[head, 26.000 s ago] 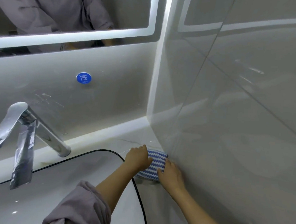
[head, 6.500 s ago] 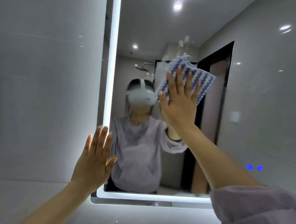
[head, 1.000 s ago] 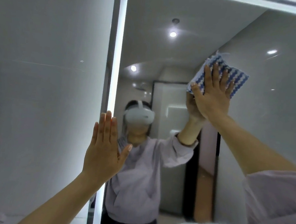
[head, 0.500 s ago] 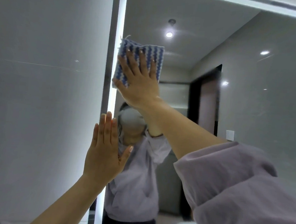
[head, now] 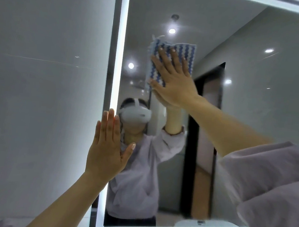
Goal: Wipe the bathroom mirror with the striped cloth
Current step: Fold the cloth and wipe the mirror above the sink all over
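Pressing the striped cloth (head: 173,62) flat on the upper mirror (head: 251,120) with a spread right hand (head: 173,83), probably for even pressure; left hand (head: 107,146), fingers together, braces against the lit edge.

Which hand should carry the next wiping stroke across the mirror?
Right. The right hand already presses the striped cloth flat against the mirror, while the left hand is empty, braced at its lit left edge.

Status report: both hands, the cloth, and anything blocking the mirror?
Right hand flat, pressing striped cloth on upper mirror. Left hand open, flat at the lit left edge. Nothing in the way.
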A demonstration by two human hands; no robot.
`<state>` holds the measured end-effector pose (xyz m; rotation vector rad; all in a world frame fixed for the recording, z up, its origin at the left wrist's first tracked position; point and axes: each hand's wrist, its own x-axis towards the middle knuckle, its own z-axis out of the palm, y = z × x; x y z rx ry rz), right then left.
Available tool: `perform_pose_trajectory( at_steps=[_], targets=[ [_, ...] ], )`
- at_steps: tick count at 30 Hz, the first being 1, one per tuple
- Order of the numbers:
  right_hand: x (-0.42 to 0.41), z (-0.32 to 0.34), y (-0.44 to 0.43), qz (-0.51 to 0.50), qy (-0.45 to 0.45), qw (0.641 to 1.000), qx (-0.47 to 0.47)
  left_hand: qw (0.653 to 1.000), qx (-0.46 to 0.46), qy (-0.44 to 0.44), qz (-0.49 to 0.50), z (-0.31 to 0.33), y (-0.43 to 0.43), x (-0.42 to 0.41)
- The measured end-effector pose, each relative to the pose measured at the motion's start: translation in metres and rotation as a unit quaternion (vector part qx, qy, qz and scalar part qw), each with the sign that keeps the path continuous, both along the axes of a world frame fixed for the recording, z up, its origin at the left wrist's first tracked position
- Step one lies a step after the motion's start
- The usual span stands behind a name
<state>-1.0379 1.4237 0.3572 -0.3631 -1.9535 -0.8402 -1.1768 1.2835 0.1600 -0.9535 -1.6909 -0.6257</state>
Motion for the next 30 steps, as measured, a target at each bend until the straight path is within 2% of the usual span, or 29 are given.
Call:
perform_pose_trajectory(
  at_steps=[10, 18, 22, 30],
  targets=[
    [0.117, -0.044, 0.118, -0.037, 0.135, 0.977, -0.159, 1.000, 0.001, 0.010, -0.016, -0.001, 0.001, -0.003],
    [0.114, -0.062, 0.121, -0.030, 0.204, 0.957, -0.205, 1.000, -0.010, 0.001, -0.008, 0.000, 0.001, -0.002],
    [0.097, -0.089, 0.113, -0.033, 0.221, 0.956, -0.191, 1.000, -0.013, 0.002, -0.013, 0.000, 0.000, -0.001],
    [0.086, -0.157, 0.101, -0.027, 0.170, 0.974, -0.151, 0.999, -0.011, 0.002, -0.037, 0.000, -0.001, -0.001]
  ],
)
